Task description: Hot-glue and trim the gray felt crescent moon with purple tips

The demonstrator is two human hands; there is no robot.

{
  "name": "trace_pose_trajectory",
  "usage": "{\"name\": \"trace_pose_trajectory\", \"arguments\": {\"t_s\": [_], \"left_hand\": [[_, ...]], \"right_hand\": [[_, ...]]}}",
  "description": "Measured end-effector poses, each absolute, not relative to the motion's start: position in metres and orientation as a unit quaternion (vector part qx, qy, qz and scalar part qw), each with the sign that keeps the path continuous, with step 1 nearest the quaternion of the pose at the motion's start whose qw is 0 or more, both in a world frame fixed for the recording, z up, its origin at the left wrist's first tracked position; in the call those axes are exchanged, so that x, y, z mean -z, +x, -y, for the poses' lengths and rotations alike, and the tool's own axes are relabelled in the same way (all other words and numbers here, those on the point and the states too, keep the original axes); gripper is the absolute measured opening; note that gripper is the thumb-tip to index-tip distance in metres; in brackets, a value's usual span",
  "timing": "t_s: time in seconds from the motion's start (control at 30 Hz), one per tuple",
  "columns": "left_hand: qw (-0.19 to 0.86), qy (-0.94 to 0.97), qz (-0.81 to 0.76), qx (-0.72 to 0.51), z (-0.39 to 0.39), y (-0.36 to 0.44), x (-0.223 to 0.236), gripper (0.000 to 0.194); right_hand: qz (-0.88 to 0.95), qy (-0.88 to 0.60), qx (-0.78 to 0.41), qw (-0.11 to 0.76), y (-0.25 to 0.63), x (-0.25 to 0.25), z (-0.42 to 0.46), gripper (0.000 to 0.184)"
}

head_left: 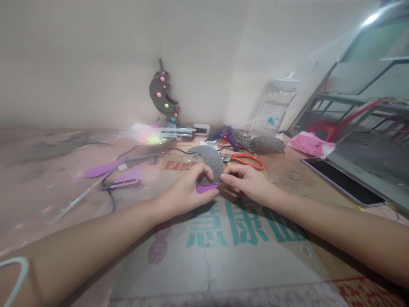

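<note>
A grey crescent wrapped in yarn stands tilted over the middle of the table, with a purple piece showing along its lower edge. Around the crescent's lower left side curl the fingers of my left hand, its thumb against the purple piece. My right hand pinches at the crescent's right edge, thumb and forefinger together. Whatever is between those right fingertips is too small to make out. Orange-handled scissors lie just behind my right hand.
A blue glue gun, a grey yarn skein and a water bottle stand at the back. A decorated crescent leans on the wall. A phone lies right; a pink cutter and purple pieces lie left.
</note>
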State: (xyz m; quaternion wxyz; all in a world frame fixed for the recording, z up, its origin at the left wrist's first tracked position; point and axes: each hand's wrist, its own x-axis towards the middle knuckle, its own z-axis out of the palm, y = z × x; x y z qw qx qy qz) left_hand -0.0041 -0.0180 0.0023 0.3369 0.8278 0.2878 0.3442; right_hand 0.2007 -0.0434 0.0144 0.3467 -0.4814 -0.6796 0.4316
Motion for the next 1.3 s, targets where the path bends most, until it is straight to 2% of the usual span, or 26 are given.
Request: {"name": "trace_pose_trajectory", "arguments": {"t_s": [0.4, 0.6, 0.73, 0.93, 1.13, 1.3], "left_hand": [[0.316, 0.829, -0.305, -0.345, 0.017, -0.003, -0.003, 0.015], [0.416, 0.783, -0.308, -0.345, 0.015, -0.003, 0.0, 0.033], [0.433, 0.753, -0.294, -0.399, 0.012, -0.003, 0.001, 0.023], [0.444, 0.764, -0.327, -0.335, 0.019, -0.003, -0.008, 0.02], [0.423, 0.758, -0.338, -0.363, 0.019, -0.001, -0.011, 0.014], [0.405, 0.761, -0.338, -0.378, 0.018, -0.001, -0.011, 0.014]], "right_hand": [[0.69, -0.487, -0.409, 0.345, 0.197, -0.014, 0.045, 0.03], [0.653, -0.485, -0.413, 0.409, 0.197, -0.016, 0.046, 0.028], [0.629, -0.484, -0.432, 0.428, 0.197, -0.017, 0.047, 0.03], [0.629, -0.485, -0.444, 0.415, 0.196, -0.015, 0.046, 0.033], [0.658, -0.465, -0.435, 0.403, 0.198, -0.017, 0.047, 0.043], [0.656, -0.464, -0.427, 0.415, 0.199, -0.015, 0.046, 0.043]]}}
